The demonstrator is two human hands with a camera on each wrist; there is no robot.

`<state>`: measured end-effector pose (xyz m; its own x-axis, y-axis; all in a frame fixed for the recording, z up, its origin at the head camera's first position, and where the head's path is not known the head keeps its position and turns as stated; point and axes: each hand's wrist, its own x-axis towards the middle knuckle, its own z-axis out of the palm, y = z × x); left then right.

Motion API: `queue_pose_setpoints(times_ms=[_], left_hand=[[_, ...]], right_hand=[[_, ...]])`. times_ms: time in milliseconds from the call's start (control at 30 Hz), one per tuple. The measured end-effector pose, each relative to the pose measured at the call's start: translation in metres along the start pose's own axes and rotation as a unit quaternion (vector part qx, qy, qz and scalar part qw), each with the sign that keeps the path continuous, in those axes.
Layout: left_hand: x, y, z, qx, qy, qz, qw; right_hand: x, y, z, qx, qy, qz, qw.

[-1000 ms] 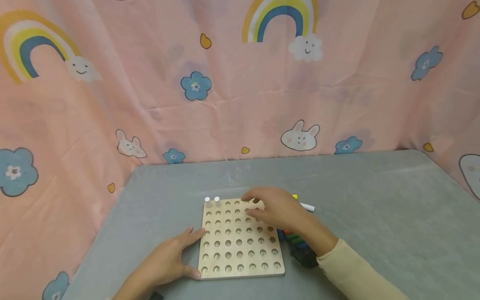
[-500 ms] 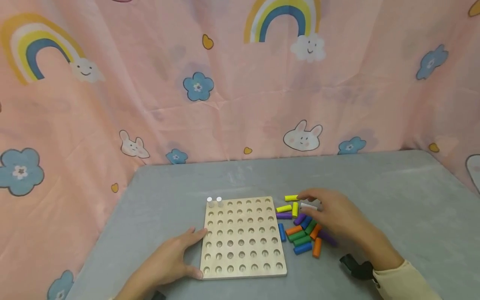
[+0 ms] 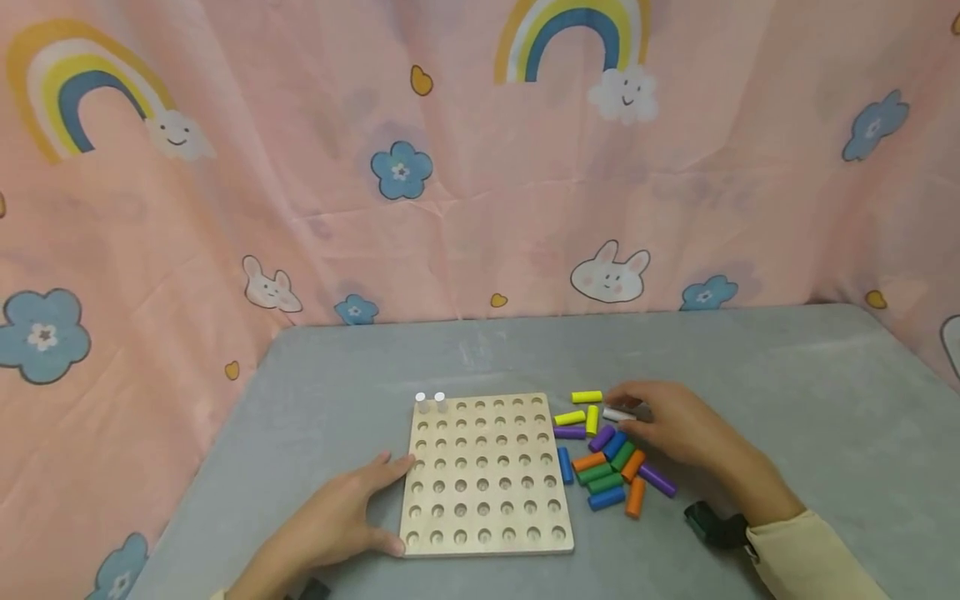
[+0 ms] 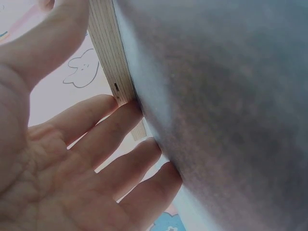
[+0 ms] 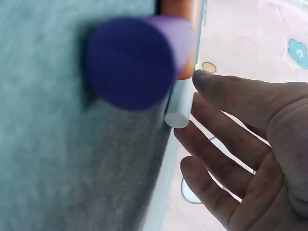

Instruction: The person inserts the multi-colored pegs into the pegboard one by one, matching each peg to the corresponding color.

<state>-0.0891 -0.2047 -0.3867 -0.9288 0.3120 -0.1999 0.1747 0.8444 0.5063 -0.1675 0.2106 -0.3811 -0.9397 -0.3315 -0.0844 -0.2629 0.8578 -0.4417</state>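
Far L: touching L edge of holed board point(image 3: 472, 497) w/ L hand point(image 3: 337, 512), fingers straight, gripping nothing. Standing in far-L holes: 2 white pegs point(image 3: 440, 402). R of board, lying on grey counter point(image 3: 352, 362): loose coloured pegs point(image 3: 594, 474). Then loose white peg point(image 3: 617, 414), between thumb & fingers of R hand point(image 3: 682, 421); pinched or not, can't tell. Moved R hand off board in last sec, shifting work back to loose pegs.
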Motion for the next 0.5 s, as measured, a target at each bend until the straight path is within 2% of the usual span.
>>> queue_pose_setpoints(times_ms=[233, 500], left_hand=[[0.0006, 0.0006, 0.0002, 0.000, -0.001, -0.002, 1.0000], [0.0018, -0.0010, 0.0002, -0.001, -0.002, 0.010, 0.9999]], right_hand=[[-0.0009, 0.0009, 0.0022, -0.002, -0.009, -0.017, 0.9998], [0.0001, 0.0028, 0.0026, -0.003, -0.021, -0.007, 0.9997]])
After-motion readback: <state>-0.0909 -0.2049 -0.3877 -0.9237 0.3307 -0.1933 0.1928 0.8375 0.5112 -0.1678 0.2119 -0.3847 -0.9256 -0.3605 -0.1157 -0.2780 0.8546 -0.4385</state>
